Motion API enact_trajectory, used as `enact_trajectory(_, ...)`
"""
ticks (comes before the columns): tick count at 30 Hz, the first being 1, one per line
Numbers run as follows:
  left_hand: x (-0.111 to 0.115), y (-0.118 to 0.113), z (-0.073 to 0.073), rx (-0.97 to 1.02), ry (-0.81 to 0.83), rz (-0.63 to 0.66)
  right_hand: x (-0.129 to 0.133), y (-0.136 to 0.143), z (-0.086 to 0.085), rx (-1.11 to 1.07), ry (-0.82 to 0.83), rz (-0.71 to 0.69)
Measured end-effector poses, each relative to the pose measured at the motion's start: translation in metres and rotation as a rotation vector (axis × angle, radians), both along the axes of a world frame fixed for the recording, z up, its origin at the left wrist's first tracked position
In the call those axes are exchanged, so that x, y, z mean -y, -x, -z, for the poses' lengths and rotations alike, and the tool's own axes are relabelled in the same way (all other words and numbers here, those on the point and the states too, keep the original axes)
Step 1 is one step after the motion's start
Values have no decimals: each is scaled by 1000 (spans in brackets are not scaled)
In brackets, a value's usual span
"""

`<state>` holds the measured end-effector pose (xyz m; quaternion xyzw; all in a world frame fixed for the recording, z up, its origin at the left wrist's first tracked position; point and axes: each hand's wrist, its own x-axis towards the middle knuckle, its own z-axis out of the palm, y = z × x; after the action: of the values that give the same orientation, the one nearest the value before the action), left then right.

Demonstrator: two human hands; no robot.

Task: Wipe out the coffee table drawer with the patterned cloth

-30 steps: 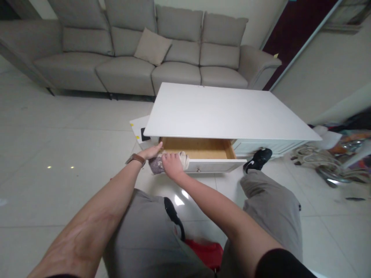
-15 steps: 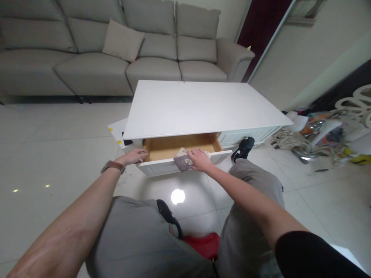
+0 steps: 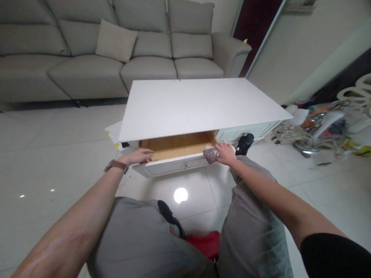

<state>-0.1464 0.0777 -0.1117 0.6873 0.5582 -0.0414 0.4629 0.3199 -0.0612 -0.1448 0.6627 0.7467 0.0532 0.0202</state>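
A long grey sofa (image 3: 147,73) fills the far side of the room, and in front of it I see a white coffee table (image 3: 199,104) on the shiny tiled floor. The left part of its near long side has a drawer (image 3: 165,168) pulled out from under the tabletop's front edge, the wooden inside showing; the panelled front to the right of it sits closed. A pale throw pillow (image 3: 116,40) leans on the sofa's backrest. Beside the right end of the drawer, by the closed panel, is the person's black shoe (image 3: 245,143), and a red item, too hidden to make out, lies on the floor between the grey-trousered legs. The person's right hand (image 3: 225,153) is closed around a mottled purple-brown and cream cloth (image 3: 210,153), gripping it over the top edge of the drawer front, close to its right corner. The left hand (image 3: 139,156) is open, fingers loosely bent, above the drawer's front left corner; I cannot tell whether the fingertips touch the wood. A brown strap (image 3: 116,165) circles that wrist. Smallest of all, a round metal knob (image 3: 186,166) sits midway along the drawer front, left of the cloth
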Motion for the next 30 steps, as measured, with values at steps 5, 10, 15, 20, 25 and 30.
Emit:
enact_trajectory(5, -3, -13, -2, -62, -123, 127, -6, 8, 5, -41, -77, 62)
enact_trajectory(10, -3, -17, -7, -97, -185, 181, -15, 17, 7, -111, -154, 124)
enact_trajectory(15, -1, -19, -12, -97, -164, 172, -19, 17, 9, -139, -157, 128)
enact_trajectory(20, -1, -22, -12, -115, -151, 197, -20, 19, 10, -152, -163, 123)
enact_trajectory(25, -3, -25, -7, -133, -175, 216, -20, 22, 9, -177, -160, 120)
enact_trajectory(30, -5, -26, -5, -143, -195, 219, -21, 23, 9, -182, -164, 123)
